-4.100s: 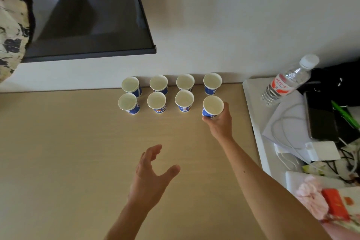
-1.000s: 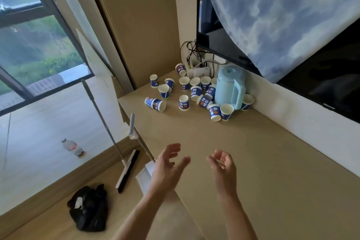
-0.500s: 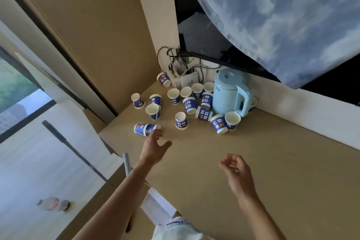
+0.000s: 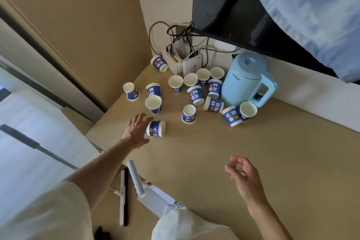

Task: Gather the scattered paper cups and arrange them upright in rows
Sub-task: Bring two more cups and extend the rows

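Blue paper cup lies sideways, mouth rightward; left hand, fingers spread, covers its base.

A tan wooden counter filled the corner. Behind it rose a white wall carrying a dark screen; left of it stood tan panelling, below it pale daylit floor.

The paper cups just left of the light-blue kettle bear white characters 柿 and 如意 on their blue bands. The kettle's small dark print is too small to read.
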Available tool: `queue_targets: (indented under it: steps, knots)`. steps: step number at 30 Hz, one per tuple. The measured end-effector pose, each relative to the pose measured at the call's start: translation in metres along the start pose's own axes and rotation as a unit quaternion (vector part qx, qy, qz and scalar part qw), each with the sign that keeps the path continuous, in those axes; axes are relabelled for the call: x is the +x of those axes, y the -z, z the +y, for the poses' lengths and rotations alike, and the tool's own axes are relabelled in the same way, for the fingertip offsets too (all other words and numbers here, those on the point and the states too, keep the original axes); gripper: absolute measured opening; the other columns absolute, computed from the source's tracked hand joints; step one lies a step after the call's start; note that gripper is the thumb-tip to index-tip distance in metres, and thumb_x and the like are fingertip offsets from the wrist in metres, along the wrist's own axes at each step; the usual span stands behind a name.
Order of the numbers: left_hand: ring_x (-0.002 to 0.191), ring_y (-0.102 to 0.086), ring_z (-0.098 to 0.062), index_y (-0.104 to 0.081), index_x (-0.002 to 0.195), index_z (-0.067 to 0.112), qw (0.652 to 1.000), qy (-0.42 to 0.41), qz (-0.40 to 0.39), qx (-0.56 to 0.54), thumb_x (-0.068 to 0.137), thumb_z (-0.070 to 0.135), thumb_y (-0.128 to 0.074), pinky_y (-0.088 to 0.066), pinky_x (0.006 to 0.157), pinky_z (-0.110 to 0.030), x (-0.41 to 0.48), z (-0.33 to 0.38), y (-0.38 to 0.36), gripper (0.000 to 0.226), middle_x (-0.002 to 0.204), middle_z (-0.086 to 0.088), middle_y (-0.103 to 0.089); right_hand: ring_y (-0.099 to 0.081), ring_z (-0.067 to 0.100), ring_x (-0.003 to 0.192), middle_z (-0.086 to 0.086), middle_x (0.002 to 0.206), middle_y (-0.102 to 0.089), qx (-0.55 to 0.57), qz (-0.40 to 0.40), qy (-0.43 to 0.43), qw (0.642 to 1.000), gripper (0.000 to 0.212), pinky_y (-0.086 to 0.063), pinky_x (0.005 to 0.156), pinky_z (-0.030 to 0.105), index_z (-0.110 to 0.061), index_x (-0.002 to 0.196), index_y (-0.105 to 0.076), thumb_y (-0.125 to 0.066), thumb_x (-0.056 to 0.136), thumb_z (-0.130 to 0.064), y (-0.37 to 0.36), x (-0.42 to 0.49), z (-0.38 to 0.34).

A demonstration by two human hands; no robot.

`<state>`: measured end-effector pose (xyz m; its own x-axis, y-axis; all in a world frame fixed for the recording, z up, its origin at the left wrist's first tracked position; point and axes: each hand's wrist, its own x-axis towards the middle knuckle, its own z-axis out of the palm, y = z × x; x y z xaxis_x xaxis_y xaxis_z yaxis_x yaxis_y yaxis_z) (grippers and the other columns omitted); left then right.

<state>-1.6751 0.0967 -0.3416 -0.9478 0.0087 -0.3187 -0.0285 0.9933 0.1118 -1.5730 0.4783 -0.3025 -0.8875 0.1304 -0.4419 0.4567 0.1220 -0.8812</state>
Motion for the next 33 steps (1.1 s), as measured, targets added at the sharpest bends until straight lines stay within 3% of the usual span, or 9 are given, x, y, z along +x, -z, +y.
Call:
queue_targets:
  steps: [4, 9, 14, 16, 18, 22, 25, 30, 33]
  knots:
    - [0.145, -0.029, -0.027, -0.027, 0.155, 0.029, 0.999, -0.033, -0.031, 0.026, 0.072, 0.037, -0.084, -0.026, 0.118, -0.041, 0.015, -0.006, -0.010, 0.101, 0.158, -0.005, -0.026, -0.069, 0.028, 0.092, 0.013, 0.100, -0.070, -0.010, 0.023, -0.017, 1.000, 0.020, -0.049, 0.078, 0.031, -0.014, 0.105, -0.063, -0.072, 0.089, -0.004, -0.001, -0.007, 0.007]
    - [0.124, -0.050, -0.026, -0.039, 0.147, 0.027, 0.998, -0.062, -0.004, 0.005, 0.079, 0.032, -0.078, -0.034, 0.108, -0.039, 0.025, -0.008, -0.021, 0.078, 0.138, -0.002, -0.050, -0.069, 0.029, 0.095, 0.012, 0.102, -0.071, -0.016, 0.031, -0.025, 0.999, 0.022, -0.049, 0.079, 0.033, -0.019, 0.105, -0.064, -0.073, 0.089, -0.008, -0.006, -0.011, 0.009]
    - [0.106, -0.061, -0.027, -0.051, 0.132, 0.022, 0.984, -0.116, 0.042, -0.126, 0.074, 0.032, -0.083, -0.046, 0.096, -0.041, 0.023, 0.026, -0.002, 0.067, 0.120, -0.001, -0.061, -0.070, 0.021, 0.089, 0.010, 0.100, -0.071, -0.001, 0.036, -0.025, 0.999, 0.027, -0.050, 0.076, 0.025, -0.021, 0.105, -0.064, -0.076, 0.086, -0.007, -0.014, -0.016, 0.001]
    - [0.100, -0.062, -0.027, -0.054, 0.129, 0.017, 0.964, -0.155, 0.057, -0.209, 0.070, 0.029, -0.086, -0.051, 0.090, -0.042, 0.017, 0.062, 0.015, 0.068, 0.117, -0.003, -0.063, -0.068, 0.017, 0.089, 0.010, 0.103, -0.068, 0.015, 0.038, -0.016, 0.999, 0.035, -0.053, 0.077, 0.022, -0.020, 0.109, -0.062, -0.080, 0.082, -0.005, -0.018, -0.020, -0.008]
    - [0.098, -0.062, -0.025, -0.055, 0.131, 0.015, 0.937, -0.194, 0.063, -0.285, 0.068, 0.025, -0.088, -0.052, 0.089, -0.038, 0.002, 0.097, 0.029, 0.071, 0.117, -0.004, -0.064, -0.065, 0.018, 0.101, 0.008, 0.112, -0.064, 0.026, 0.030, -0.004, 0.999, 0.052, -0.052, 0.086, 0.028, -0.021, 0.119, -0.057, -0.086, 0.077, -0.008, -0.027, -0.022, -0.019]
    - [0.098, -0.061, -0.011, -0.058, 0.127, 0.016, 0.891, -0.283, 0.053, -0.351, 0.066, 0.027, -0.086, -0.047, 0.086, -0.020, -0.036, 0.167, 0.047, 0.068, 0.115, 0.004, -0.065, -0.056, 0.008, 0.124, -0.004, 0.132, -0.059, 0.069, 0.028, 0.027, 0.997, 0.089, -0.046, 0.101, 0.029, -0.025, 0.139, -0.045, -0.086, 0.061, -0.034, -0.030, -0.032, -0.038]
    - [0.101, -0.064, -0.012, -0.060, 0.126, 0.014, 0.868, -0.329, 0.035, -0.371, 0.066, 0.031, -0.080, -0.051, 0.086, -0.024, -0.065, 0.203, 0.051, 0.066, 0.116, 0.004, -0.066, -0.062, 0.015, 0.123, 0.000, 0.133, -0.064, 0.147, 0.040, 0.069, 0.986, 0.083, -0.053, 0.096, 0.028, -0.030, 0.137, -0.048, -0.086, 0.063, -0.026, -0.023, -0.040, -0.045]
    - [0.100, -0.064, -0.005, -0.060, 0.127, 0.015, 0.847, -0.367, 0.012, -0.384, 0.069, 0.032, -0.089, -0.051, 0.085, -0.021, -0.101, 0.250, 0.046, 0.067, 0.117, 0.007, -0.066, -0.068, 0.027, 0.110, 0.006, 0.116, -0.071, 0.154, 0.160, 0.110, 0.969, 0.067, -0.056, 0.096, 0.049, -0.025, 0.123, -0.063, -0.087, 0.061, -0.033, 0.010, -0.064, -0.037]
    - [0.102, -0.065, -0.003, -0.057, 0.131, 0.016, 0.844, -0.372, 0.008, -0.386, 0.070, 0.033, -0.089, -0.052, 0.087, -0.020, -0.117, 0.276, 0.043, 0.071, 0.120, 0.010, -0.066, -0.070, 0.026, 0.104, 0.003, 0.109, -0.073, 0.171, 0.211, 0.126, 0.954, 0.060, -0.058, 0.090, 0.044, -0.026, 0.116, -0.066, -0.086, 0.061, -0.035, 0.033, -0.082, -0.030]
